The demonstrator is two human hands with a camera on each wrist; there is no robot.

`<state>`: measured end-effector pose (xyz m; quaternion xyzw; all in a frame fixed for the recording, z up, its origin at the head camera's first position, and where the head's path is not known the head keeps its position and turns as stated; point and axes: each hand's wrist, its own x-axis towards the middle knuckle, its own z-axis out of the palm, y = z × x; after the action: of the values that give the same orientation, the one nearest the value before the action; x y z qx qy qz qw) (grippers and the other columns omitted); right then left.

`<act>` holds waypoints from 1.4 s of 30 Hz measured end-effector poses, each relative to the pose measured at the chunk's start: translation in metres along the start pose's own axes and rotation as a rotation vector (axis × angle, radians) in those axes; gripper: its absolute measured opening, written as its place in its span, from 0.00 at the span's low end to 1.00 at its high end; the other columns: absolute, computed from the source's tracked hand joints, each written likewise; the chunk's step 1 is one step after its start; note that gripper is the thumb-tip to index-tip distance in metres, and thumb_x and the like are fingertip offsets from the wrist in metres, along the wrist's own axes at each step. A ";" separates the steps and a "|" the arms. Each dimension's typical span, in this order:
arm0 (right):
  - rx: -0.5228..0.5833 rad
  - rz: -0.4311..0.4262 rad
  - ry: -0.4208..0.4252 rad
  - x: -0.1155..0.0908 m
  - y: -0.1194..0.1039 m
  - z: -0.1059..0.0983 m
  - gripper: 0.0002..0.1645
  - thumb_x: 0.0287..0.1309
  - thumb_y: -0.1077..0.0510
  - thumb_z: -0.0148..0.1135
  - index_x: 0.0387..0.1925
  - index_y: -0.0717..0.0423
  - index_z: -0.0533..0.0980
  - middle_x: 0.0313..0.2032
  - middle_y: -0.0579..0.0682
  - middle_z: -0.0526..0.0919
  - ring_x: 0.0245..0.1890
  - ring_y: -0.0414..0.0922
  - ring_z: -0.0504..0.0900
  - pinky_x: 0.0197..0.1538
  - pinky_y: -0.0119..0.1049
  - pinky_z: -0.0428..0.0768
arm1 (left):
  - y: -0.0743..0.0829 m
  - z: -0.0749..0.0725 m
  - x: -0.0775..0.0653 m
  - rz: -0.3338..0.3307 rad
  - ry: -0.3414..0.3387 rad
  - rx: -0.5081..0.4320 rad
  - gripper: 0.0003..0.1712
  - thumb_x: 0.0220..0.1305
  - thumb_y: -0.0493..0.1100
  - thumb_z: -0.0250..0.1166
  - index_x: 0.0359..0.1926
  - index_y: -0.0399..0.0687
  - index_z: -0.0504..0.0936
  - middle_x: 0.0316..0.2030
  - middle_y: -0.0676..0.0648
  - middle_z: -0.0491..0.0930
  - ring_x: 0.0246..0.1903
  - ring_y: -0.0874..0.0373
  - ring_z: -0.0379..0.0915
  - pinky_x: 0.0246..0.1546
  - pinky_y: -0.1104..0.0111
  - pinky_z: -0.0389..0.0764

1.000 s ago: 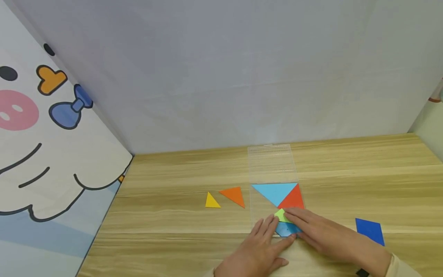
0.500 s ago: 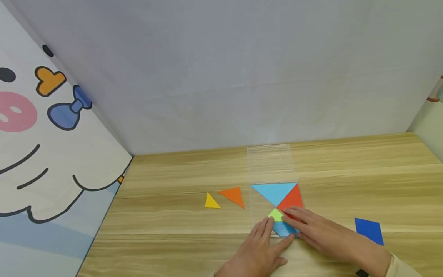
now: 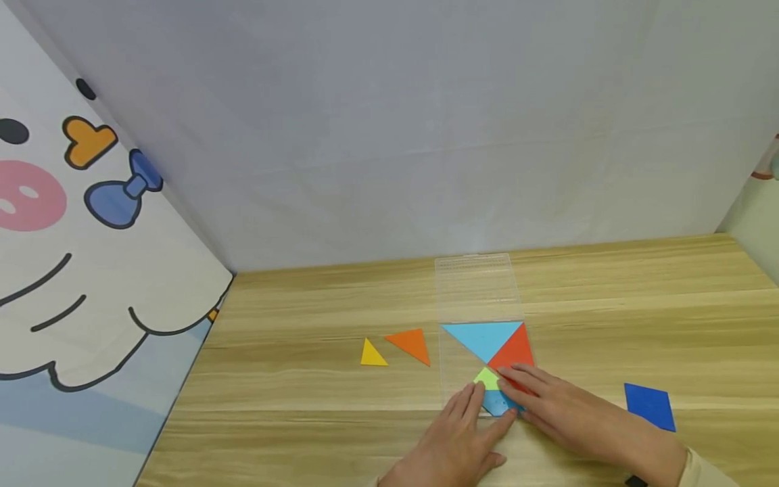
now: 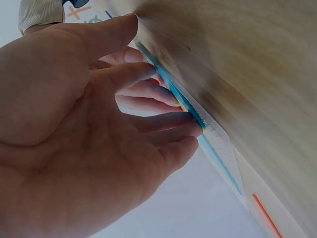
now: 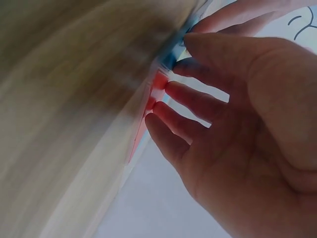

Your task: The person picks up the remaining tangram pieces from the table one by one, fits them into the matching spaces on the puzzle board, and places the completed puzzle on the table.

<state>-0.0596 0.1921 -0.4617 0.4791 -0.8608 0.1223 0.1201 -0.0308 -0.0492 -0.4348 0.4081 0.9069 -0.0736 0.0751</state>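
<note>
- Yellow triangle (image 3: 373,354), then orange triangle (image 3: 414,345): left of the clear board (image 3: 479,287).
- Left hand (image 3: 453,439): fingers fairly straight, gripping nothing, tips touching the green piece (image 3: 487,380) and mid-blue piece (image 3: 496,403) on the board's near end.
- Light-blue triangle (image 3: 483,338): on the board — beside the red triangle (image 3: 514,345).
- Right hand (image 3: 560,406): fingers extended, gripping nothing — over the board's near-right edge, touching the red triangle.
- Dark-blue piece (image 3: 651,404): well right of the board.

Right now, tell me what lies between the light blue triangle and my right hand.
In the head view, the red piece lies between the light blue triangle and your right hand.
</note>
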 end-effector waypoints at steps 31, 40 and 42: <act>0.194 0.092 -0.074 -0.001 0.000 -0.008 0.32 0.69 0.56 0.66 0.71 0.57 0.71 0.70 0.59 0.68 0.67 0.52 0.69 0.60 0.44 0.80 | 0.003 0.006 -0.002 0.065 0.084 0.066 0.40 0.76 0.69 0.48 0.76 0.49 0.66 0.77 0.41 0.60 0.75 0.53 0.57 0.70 0.68 0.65; 0.169 0.108 -0.086 -0.002 -0.001 -0.009 0.32 0.70 0.55 0.65 0.71 0.59 0.70 0.71 0.57 0.68 0.68 0.52 0.68 0.60 0.46 0.80 | 0.003 0.008 0.000 0.060 0.092 0.103 0.40 0.76 0.69 0.47 0.76 0.50 0.66 0.75 0.42 0.62 0.75 0.54 0.57 0.70 0.68 0.64; 0.146 0.091 -0.083 -0.001 -0.001 -0.009 0.32 0.71 0.53 0.64 0.71 0.59 0.71 0.71 0.58 0.68 0.68 0.53 0.68 0.59 0.47 0.80 | 0.003 0.008 0.000 0.056 0.082 0.101 0.39 0.77 0.68 0.47 0.77 0.51 0.65 0.76 0.42 0.61 0.75 0.53 0.57 0.70 0.68 0.64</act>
<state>-0.0569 0.1955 -0.4537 0.4516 -0.8748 0.1700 0.0435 -0.0278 -0.0484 -0.4426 0.4393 0.8925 -0.1001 0.0192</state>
